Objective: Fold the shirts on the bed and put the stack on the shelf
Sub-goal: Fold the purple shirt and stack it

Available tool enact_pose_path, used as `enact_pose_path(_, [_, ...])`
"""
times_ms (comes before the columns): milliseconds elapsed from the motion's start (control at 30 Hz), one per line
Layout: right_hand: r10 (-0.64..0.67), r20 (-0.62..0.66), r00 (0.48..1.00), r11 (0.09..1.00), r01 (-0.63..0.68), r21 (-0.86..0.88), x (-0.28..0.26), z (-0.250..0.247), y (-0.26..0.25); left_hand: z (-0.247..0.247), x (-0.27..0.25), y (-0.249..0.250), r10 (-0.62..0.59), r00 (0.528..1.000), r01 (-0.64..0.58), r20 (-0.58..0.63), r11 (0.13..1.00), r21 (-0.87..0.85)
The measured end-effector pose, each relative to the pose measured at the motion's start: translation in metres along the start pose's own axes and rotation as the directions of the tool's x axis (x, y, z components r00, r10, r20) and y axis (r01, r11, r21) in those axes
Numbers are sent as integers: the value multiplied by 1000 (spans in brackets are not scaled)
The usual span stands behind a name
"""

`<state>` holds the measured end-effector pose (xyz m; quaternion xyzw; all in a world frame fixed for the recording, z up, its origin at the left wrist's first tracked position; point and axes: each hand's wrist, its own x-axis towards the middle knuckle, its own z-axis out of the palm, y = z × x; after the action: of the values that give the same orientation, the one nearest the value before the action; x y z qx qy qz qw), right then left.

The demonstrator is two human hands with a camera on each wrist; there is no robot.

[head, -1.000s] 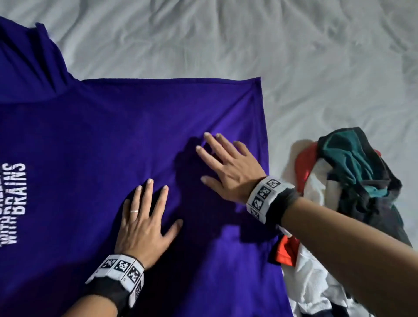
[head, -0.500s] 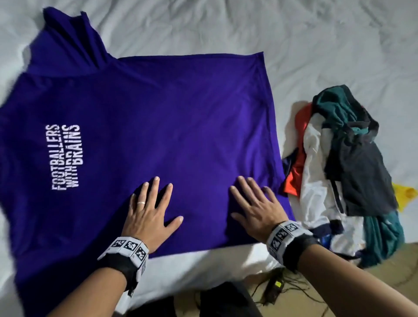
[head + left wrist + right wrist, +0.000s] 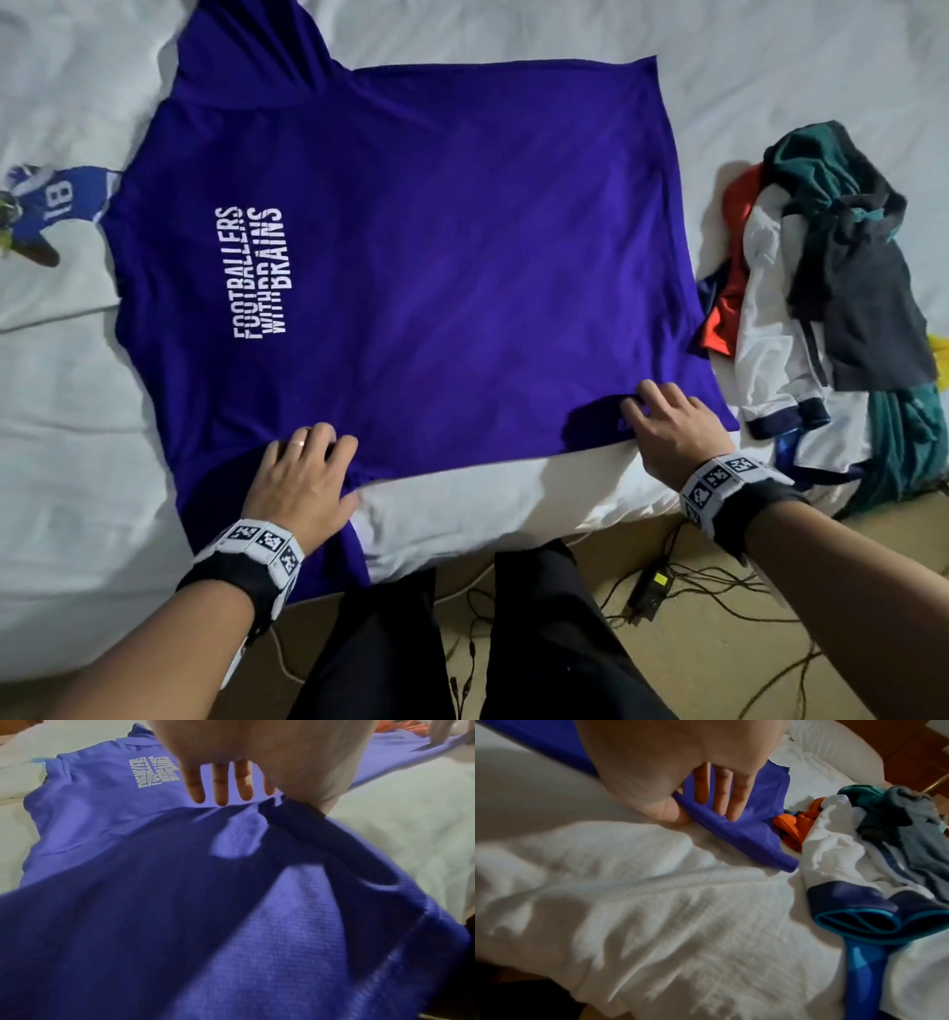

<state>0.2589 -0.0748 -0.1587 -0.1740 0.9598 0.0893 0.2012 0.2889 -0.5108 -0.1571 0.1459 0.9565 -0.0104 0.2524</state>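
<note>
Two hands on the near edge of the purple shirt (image 3: 436, 246), which lies spread flat on the bed (image 3: 770, 67), printed side up, just ahead of the person. Left hand (image 3: 300, 478) sits at the near sleeve seam, fingers (image 3: 221, 787) over the cloth and thumb tucked against a gathered ridge of it. The wrist view reads as a pinch on that side edge. Right hand (image 3: 672, 426) is at the near hem corner, fingers (image 3: 721, 795) laid on top of the fabric, thumb pressed in under the edge, so it looks to be pinching the corner too, though the bend of the fingers is only partly shown.

Why there? Gripping one long side at both ends should let that whole edge lift and fold over in a single straight line, my read of the step coming up.

Just beyond the right hand, a pile of unfolded clothes (image 3: 842, 308) waits, nearly touching the purple hem. No folded stack or shelf visible, so the job looks to be in its early going.
</note>
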Motion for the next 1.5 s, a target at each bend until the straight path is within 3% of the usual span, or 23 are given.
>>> enact_pose_path(100, [77,119,990,997,-79,12,5,-17,3,-14,5,1,-14,1000,14,-6,999,-31])
enact_pose_path(200, [152,230,961,984,-168,54,17,-36,15,-32,10,-5,0,1000,6,31,981,-196])
enact_pose_path(333, [106,249,963,981,-142,133,43,-54,35,-54,29,-30,-73,987,125,145,912,-390])
enact_pose_path(433, [65,190,980,963,-111,244,66,-63,49,-71,52,-48,-178,971,235,161,838,-492])
enact_pose_path(533, [74,188,979,952,-125,280,96,-75,63,-88,81,-62,-227,963,269,145,806,-528])
enact_pose_path(633, [105,193,975,947,-157,281,128,-84,80,-104,113,-68,-279,955,288,99,796,-533])
enact_pose_path(767, [110,222,969,950,-168,263,171,-94,100,-122,153,-68,-417,909,361,24,755,-548])
enact_pose_path(900, [155,176,972,940,-200,276,215,-98,119,-121,189,-65,-465,884,384,-40,773,-505])
enact_pose_path(1100, [184,139,973,942,-215,257,264,-93,136,-109,231,-61,-557,803,408,-215,775,-483])
enact_pose_path(1233, [209,123,970,941,-234,246,275,-83,141,-104,249,-60,-563,794,416,-231,779,-469])
enact_pose_path(1367, [258,29,966,948,-259,187,266,-73,138,-107,257,-50,-642,727,466,-243,721,-512])
enact_pose_path(1500, [292,-70,954,948,-278,155,246,-58,130,-104,252,-42,-593,766,486,-249,787,-381])
